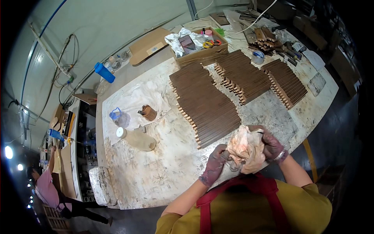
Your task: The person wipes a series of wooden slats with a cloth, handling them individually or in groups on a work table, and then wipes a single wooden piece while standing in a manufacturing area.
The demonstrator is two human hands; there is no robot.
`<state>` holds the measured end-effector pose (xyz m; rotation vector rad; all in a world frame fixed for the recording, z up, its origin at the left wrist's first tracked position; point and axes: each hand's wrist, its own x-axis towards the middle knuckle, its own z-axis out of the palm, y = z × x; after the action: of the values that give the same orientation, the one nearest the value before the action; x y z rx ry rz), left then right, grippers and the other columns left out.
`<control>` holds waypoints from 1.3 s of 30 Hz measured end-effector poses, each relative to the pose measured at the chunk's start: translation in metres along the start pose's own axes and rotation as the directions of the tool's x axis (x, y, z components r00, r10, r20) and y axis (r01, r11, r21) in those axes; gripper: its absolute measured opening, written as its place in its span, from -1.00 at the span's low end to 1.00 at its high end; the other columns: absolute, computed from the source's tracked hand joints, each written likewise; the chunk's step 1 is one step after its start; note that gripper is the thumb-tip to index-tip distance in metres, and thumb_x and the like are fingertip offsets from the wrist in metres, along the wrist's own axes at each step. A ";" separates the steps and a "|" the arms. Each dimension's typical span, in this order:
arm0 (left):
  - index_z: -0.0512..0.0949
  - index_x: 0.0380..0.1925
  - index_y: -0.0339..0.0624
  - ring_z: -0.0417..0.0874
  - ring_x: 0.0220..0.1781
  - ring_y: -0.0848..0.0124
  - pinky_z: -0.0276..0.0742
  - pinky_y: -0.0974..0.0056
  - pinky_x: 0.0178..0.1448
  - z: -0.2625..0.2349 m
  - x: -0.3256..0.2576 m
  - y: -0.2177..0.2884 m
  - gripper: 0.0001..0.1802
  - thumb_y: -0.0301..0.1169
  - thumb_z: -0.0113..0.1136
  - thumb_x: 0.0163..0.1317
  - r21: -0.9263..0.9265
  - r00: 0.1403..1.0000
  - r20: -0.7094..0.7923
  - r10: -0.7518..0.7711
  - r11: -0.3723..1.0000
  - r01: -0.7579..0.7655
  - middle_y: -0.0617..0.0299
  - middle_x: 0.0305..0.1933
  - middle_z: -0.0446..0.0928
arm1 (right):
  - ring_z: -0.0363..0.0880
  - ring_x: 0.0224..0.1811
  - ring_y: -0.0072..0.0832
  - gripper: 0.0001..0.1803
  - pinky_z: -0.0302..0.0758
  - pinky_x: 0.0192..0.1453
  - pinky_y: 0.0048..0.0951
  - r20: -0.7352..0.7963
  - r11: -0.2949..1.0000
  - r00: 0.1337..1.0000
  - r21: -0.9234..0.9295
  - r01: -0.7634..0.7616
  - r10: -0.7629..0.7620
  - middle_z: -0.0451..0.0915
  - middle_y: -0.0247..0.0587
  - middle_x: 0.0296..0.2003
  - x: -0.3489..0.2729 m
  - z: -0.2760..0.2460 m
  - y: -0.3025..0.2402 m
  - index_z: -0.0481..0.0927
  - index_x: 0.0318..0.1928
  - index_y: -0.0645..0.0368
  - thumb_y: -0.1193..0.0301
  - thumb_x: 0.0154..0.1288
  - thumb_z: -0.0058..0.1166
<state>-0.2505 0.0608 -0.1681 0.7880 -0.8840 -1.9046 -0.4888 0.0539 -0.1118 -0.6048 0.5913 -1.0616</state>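
Between my two gloved hands hangs a crumpled, stained cloth [246, 150], whitish with orange-brown smears. My left hand [215, 163] grips its left edge, and my right hand [271, 145] has its fingers closed on the right side. Both gloves are thin and purplish with dark stains. Just beyond the cloth, long rows of dark brown wooden strips [204, 101] lie side by side, their pale ends stepped along the edge. Two more groups lie to the right: a middle group of strips [245, 72] and a smaller right group of strips [290, 82].
On the stained table [171, 175] stand a white-capped bottle [141, 140], a brown container [149, 112] and a clear jug [121, 118]. A cardboard box [202, 54] holds scissors and a phone at the back. Wood scraps [269, 41] lie far right. Another person [48, 187] stands at far left.
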 end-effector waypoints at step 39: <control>0.03 0.43 -0.33 0.16 0.45 -0.09 0.09 0.02 0.51 -0.099 -0.063 0.147 0.07 0.20 0.22 0.18 0.985 0.575 -0.171 0.800 0.124 0.120 -0.18 0.46 0.13 | 0.73 -0.22 -0.43 -0.65 0.69 -0.13 -0.43 -0.250 0.998 0.968 0.065 -0.010 0.026 0.69 -0.08 -0.16 -0.044 -0.025 0.039 0.46 0.15 0.20 0.33 0.43 -0.03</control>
<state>-0.0810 0.0362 -0.0913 1.6636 -1.5334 -0.1127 -0.4987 0.1039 -0.1505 -0.4115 0.7791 -1.1446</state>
